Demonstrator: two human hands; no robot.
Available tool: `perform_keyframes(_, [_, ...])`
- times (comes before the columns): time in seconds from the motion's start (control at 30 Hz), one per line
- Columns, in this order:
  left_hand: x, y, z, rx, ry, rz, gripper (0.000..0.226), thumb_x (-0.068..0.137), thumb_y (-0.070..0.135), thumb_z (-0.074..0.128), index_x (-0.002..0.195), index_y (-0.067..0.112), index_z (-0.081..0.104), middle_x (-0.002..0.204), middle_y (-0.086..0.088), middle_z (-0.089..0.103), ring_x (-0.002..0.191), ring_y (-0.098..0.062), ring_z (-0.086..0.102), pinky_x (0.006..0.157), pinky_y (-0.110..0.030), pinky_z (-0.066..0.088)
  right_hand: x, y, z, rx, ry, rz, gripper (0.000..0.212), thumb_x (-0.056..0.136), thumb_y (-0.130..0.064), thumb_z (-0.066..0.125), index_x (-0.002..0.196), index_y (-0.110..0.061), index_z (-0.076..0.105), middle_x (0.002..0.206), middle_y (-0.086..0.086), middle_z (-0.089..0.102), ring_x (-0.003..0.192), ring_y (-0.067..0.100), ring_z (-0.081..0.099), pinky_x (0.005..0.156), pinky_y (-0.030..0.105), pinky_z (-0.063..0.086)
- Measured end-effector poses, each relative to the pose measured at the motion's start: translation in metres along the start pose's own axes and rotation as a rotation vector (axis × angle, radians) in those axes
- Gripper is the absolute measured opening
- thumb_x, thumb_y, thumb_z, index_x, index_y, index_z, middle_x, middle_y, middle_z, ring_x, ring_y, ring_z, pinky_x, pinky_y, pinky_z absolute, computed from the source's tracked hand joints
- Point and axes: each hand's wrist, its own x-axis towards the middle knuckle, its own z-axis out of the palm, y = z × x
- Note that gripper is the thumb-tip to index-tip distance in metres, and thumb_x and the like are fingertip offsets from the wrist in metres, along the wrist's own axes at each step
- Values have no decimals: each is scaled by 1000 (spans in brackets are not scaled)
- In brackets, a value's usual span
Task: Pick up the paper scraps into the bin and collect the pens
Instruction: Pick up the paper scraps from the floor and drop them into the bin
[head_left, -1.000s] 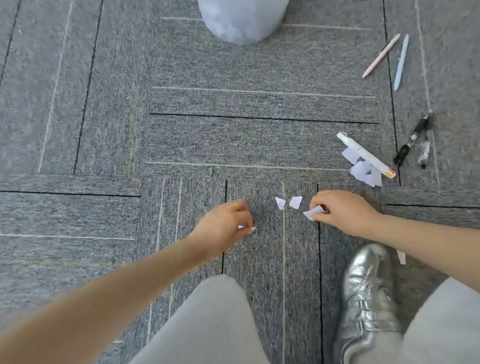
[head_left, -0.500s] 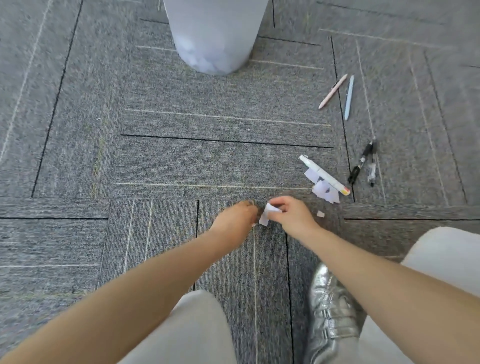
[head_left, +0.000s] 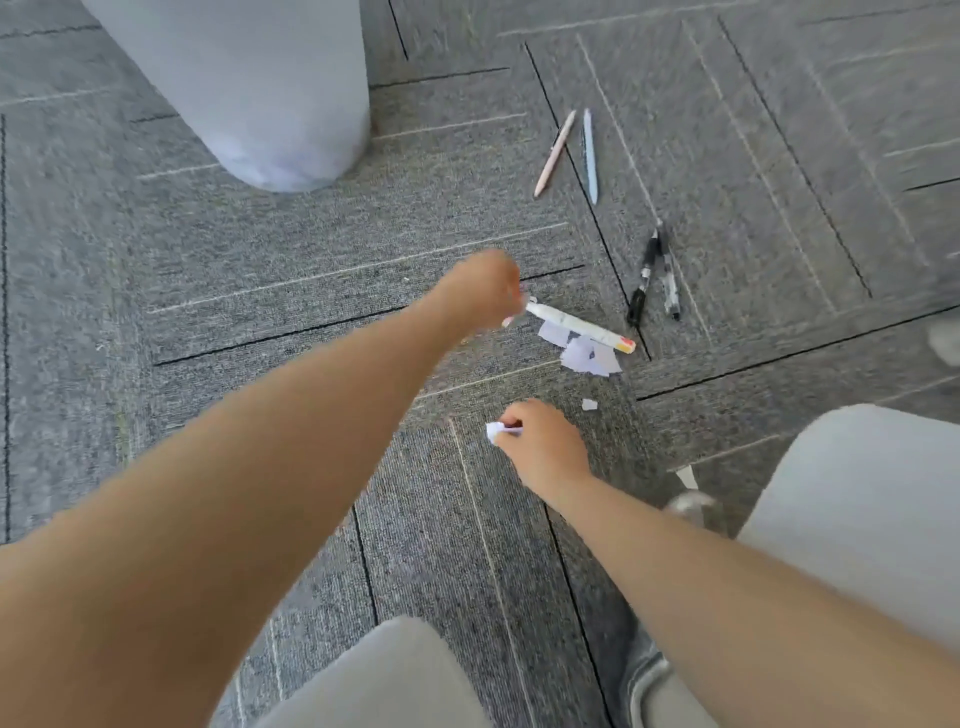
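Right hand (head_left: 540, 447) was pinching a wad of paper scraps (head_left: 494, 431) low over the carpet, probably bunching them up so one trip to the bin (head_left: 244, 88) does it. Left hand (head_left: 485, 291) was curled by the white marker (head_left: 579, 328), too blurry to tell if it held anything. More loose scraps (head_left: 587, 358) sat under that marker. Half a second earlier both hands were together at one scrap; the left had since reached out
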Motion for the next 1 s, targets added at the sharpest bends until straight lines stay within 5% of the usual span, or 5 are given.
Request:
perform_keyframes(0.2, [26,53,26,78,-122,46,26,87,12,52,62,15,46,65,1,44,78,-22,47,56,-22,39,21,60,-50,162,218,194,39,87,-24,57,55,-20,35,63,-1,39,56,17,36,55,29,29])
perform_keyframes(0.37, [12,15,54,120,-79,16,20,88,15,54,97,2,65,94,-11,63,88,-28,61,81,-38,52,42,79,-56,125,198,66,16,86,-21,61,94,-7,65,117,-1,49,105,19,46,85,30,40])
perform_keyframes(0.53, [18,3,81,129,-91,107,16,89,20,54,93,8,65,135,-7,50,119,-25,49,99,-43,43,43,90,-48,110,273,15,13,87,-19,60,91,-9,65,126,-3,50,113,19,43,84,23,32])
perform_keyframes(0.7, [26,26,103,132,-22,147,15,91,15,51,97,10,64,148,-3,33,133,-22,30,104,-38,33,47,92,-48,141,298,-16,12,86,-19,62,92,-10,67,102,-3,56,94,14,49,79,25,40])
perform_keyframes(1.0, [23,14,126,48,131,248,18,95,13,44,96,3,59,130,-6,51,118,-24,43,98,-31,36,51,95,-52,291,313,2,18,90,-29,56,78,-16,54,66,-9,50,55,10,43,50,27,32])
